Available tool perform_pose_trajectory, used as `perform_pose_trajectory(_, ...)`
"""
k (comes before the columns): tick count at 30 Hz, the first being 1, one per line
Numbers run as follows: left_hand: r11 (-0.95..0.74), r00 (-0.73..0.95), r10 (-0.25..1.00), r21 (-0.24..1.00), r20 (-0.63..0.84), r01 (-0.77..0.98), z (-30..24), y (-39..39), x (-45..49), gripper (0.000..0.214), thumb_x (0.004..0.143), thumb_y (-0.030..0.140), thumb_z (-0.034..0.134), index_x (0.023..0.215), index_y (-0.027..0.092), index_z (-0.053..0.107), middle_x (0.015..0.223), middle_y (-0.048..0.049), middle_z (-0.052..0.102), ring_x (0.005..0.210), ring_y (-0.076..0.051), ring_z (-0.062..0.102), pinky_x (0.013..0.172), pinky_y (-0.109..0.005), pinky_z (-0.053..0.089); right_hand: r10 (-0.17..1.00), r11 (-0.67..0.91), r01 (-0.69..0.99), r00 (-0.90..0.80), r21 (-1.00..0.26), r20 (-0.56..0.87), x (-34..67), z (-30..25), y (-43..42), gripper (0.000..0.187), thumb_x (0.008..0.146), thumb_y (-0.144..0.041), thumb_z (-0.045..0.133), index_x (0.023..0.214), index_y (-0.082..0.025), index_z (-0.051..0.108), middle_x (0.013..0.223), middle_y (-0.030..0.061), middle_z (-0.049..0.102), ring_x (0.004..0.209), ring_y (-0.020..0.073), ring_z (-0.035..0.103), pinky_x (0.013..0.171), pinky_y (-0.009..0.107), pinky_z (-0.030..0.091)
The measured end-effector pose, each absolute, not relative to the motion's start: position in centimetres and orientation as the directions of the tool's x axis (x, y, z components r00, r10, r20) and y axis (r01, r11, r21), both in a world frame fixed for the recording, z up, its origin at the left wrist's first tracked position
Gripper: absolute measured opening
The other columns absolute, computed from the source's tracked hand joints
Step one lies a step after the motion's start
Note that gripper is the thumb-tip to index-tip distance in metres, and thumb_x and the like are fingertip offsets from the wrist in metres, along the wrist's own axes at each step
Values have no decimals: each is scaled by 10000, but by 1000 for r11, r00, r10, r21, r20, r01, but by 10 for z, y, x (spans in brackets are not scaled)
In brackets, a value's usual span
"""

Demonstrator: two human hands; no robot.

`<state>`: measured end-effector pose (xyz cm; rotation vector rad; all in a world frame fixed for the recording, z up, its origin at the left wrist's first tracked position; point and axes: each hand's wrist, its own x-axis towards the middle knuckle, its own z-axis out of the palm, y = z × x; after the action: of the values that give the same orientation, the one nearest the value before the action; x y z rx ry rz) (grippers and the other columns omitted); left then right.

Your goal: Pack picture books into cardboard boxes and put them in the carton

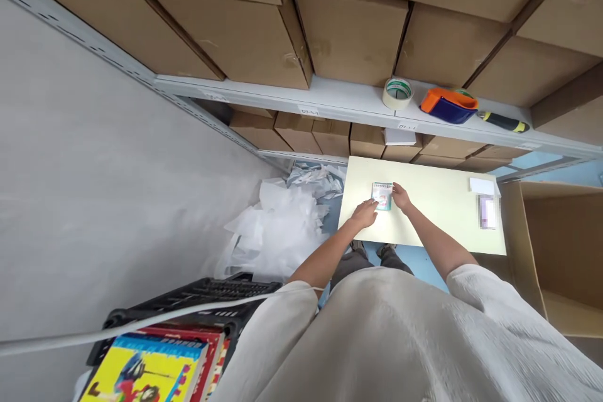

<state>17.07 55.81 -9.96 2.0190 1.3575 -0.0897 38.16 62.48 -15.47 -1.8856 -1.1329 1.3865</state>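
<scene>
A small pale packet [382, 195] with printed text lies on the cream table top [438, 207]. My left hand [365, 212] rests at its lower left edge, fingers curled onto it. My right hand [400, 196] touches its right edge with bent fingers. Both hands pinch the packet against the table from either side.
A blurred card [487, 211] and white slip [481, 185] lie at the table's right. On the shelf above sit a tape roll [397, 93], an orange-blue tape dispenser [448, 104] and a knife [503, 121]. Cardboard boxes fill the shelves. An open carton [560, 251] stands right; white bags [277, 226] and a crate of books [155, 364] left.
</scene>
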Motion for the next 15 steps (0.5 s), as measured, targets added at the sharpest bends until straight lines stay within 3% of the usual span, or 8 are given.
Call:
perform_pose_trajectory(4,-227,462,782,500,-417,836,-105,565,176,505,1058,233,557,1560,182,575,1686,-173,511,1497,-314,555,1205,-428,478,856,-507,396,127,-765,-501,388,-157,613,655,800,-325,631,1447,-227,654,1267,125,774,1165,277,728,1063,520,590)
perform_pose_trajectory(10,-222,472,760,504,-447,835,-113,570,182,551,1059,205,543,1607,149,518,1709,-184,484,1567,-305,495,1263,-421,434,764,-645,216,215,-733,-608,385,-158,595,669,735,-306,709,1393,-190,685,1180,125,797,1025,259,752,992,457,609)
perform_pose_trajectory(15,-170,470,750,551,-465,817,-117,572,178,621,1030,192,599,1635,123,477,1724,-188,465,1597,-273,465,1308,-374,387,792,-611,247,206,-753,-575,379,-162,598,556,736,-353,717,1264,-182,723,1116,122,793,980,252,742,921,424,611)
